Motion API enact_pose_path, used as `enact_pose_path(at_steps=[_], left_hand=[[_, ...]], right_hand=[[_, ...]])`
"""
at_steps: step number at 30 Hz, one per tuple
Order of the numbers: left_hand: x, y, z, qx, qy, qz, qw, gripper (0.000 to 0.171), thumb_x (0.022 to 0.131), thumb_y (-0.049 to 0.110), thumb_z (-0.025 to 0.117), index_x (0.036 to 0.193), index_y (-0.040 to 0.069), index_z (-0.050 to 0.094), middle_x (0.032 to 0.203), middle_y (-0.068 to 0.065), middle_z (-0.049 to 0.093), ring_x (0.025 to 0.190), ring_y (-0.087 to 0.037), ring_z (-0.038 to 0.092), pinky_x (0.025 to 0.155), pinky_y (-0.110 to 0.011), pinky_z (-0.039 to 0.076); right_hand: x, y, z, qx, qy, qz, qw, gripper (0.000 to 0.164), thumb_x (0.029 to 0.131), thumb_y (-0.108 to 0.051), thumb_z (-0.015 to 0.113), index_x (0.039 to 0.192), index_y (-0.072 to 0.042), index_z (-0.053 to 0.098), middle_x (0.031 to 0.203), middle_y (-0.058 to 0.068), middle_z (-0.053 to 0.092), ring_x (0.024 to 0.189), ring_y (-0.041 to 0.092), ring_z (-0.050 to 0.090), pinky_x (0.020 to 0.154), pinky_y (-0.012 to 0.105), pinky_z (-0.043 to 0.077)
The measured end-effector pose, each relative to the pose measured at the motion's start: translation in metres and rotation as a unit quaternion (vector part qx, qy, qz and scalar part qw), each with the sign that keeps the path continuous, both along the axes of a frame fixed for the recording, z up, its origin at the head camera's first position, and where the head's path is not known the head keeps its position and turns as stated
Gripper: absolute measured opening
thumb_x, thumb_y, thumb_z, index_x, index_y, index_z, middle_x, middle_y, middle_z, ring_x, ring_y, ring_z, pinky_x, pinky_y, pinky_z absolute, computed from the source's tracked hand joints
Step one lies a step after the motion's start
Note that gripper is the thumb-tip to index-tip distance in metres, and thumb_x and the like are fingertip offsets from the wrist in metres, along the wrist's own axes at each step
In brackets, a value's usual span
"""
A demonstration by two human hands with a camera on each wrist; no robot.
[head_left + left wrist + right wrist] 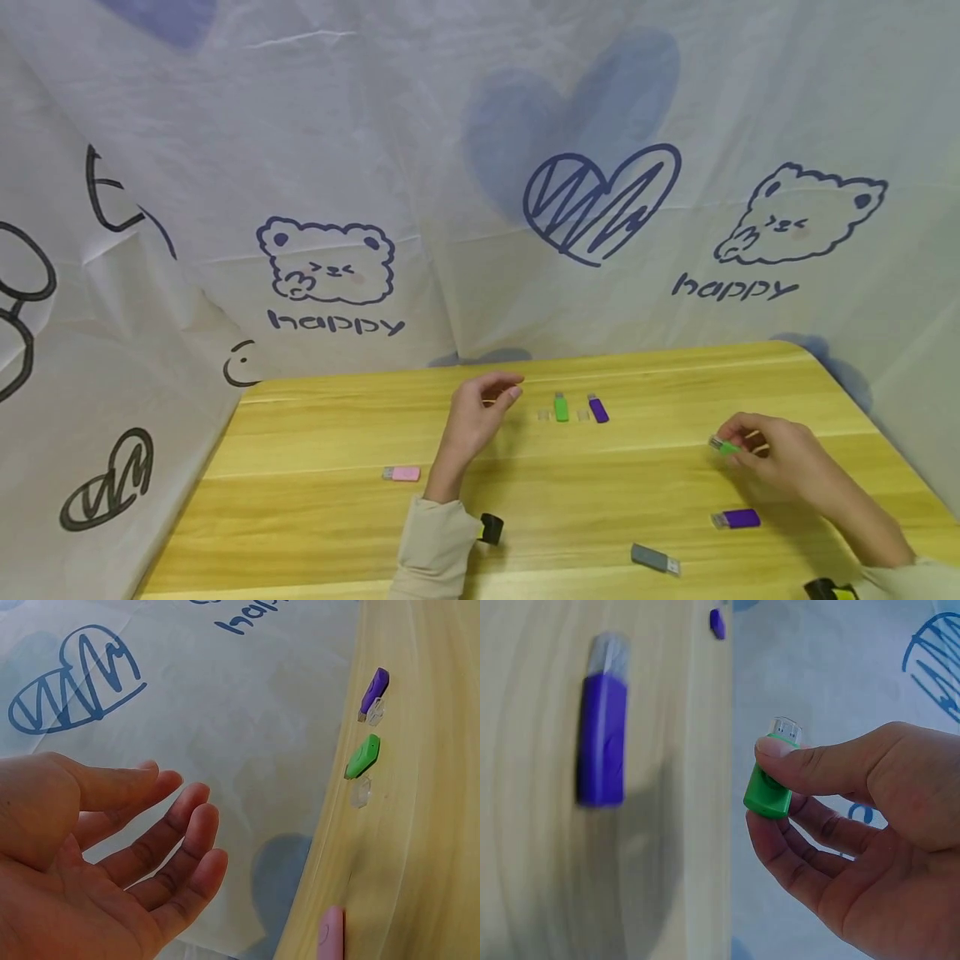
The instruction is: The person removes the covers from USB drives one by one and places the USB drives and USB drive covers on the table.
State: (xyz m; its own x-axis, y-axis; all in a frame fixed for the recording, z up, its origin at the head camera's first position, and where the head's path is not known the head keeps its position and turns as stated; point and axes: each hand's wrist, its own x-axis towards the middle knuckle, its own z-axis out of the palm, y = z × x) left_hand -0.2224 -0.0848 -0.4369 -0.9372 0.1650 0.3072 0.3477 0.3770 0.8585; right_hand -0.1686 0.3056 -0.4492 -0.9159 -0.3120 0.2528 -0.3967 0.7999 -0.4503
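My right hand (780, 454) pinches a green USB stick (769, 791) between thumb and fingers; its metal plug sits under a clear cap. Below that hand on the table lies a purple USB stick (741, 518), also with a clear cap over its plug. My left hand (476, 412) is raised over the table with loosely bent fingers and nothing in it. To its right lie another green USB stick (561, 407) and another purple one (597, 408), each with a clear cap (361, 793) beside it.
A pink USB stick (402, 473) lies left of my left forearm. Toward the front lies a grey USB stick (655, 559) with its metal plug bare. The wooden table (300, 517) ends at a white printed cloth (450, 275) behind it.
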Motion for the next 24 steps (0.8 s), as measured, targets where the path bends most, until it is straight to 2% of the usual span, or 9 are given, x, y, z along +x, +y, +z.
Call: enact_pose_path(at_steps=[4,11,14,24], left_hand=[[0.0,0.0,0.001,-0.002,-0.001,0.0,1.0,0.018,0.096,0.008,0.063,0.109,0.002,0.073,0.105,-0.014,0.072,0.092,-0.025,0.066,0.078,-0.044,0.058],[0.002,0.0,0.002,-0.002,-0.002,-0.005,1.0,0.018,0.096,0.009,0.063,0.11,0.002,0.073,0.104,-0.012,0.072,0.092,-0.025,0.066,0.079,-0.044,0.058],[0.001,0.001,0.002,-0.003,-0.002,-0.007,1.0,0.019,0.096,0.009,0.063,0.11,0.002,0.073,0.104,-0.012,0.072,0.093,-0.025,0.066,0.08,-0.044,0.058],[0.001,0.002,0.003,0.001,-0.013,-0.013,0.9998,0.019,0.096,0.011,0.063,0.111,0.004,0.073,0.104,-0.011,0.073,0.094,-0.024,0.067,0.082,-0.045,0.058]], right_hand=[[-0.004,-0.013,0.005,-0.012,0.025,0.006,1.0,0.024,0.074,0.007,0.077,0.089,-0.011,0.069,0.08,-0.002,0.067,0.071,0.016,0.067,0.058,0.029,0.06],[-0.009,-0.047,0.026,-0.042,0.001,-0.001,0.999,0.02,0.079,0.002,0.076,0.093,-0.01,0.07,0.083,0.001,0.069,0.078,0.021,0.066,0.062,0.033,0.06],[-0.012,-0.062,0.033,-0.048,0.01,0.002,0.999,0.018,0.08,0.002,0.075,0.094,-0.009,0.071,0.085,0.003,0.071,0.079,0.022,0.067,0.064,0.035,0.061],[-0.027,-0.108,0.04,-0.106,0.017,0.022,0.994,0.014,0.086,0.001,0.072,0.099,-0.006,0.072,0.094,0.006,0.074,0.081,0.023,0.068,0.07,0.043,0.061]])
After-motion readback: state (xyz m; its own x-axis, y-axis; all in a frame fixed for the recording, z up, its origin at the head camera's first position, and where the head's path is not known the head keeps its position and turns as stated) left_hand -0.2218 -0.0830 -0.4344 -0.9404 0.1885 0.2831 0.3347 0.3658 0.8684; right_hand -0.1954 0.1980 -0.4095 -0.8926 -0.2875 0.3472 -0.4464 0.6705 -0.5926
